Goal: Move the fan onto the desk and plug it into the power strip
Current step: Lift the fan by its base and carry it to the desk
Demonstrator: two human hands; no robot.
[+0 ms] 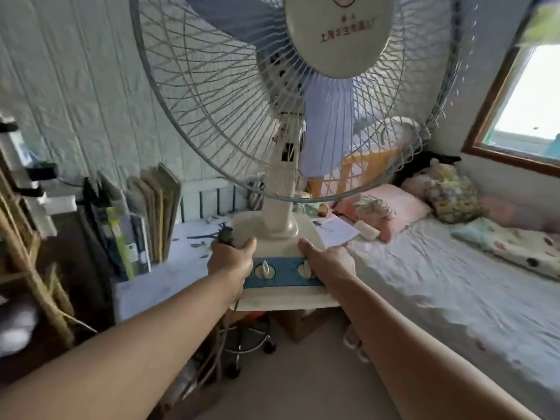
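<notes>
2 hands grip 1 fan (281, 165) by its square cream base, left hand (231, 258) & right hand (325, 260) fingers wrapped round the sides, 2 knobs on blue panel, round wire cage, held above cloth-covered surface (169, 277).

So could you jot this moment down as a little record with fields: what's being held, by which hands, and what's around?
held thing: fan, upright, carried by its base
left hand: grips the left side of the base; something dark, perhaps the plug, is pinched in its fingers
right hand: grips the right side of the base
controls: two knobs on a blue panel, facing the person
ahead: desk with standing books
right side: bed with pillows
power strip: not seen
</notes>
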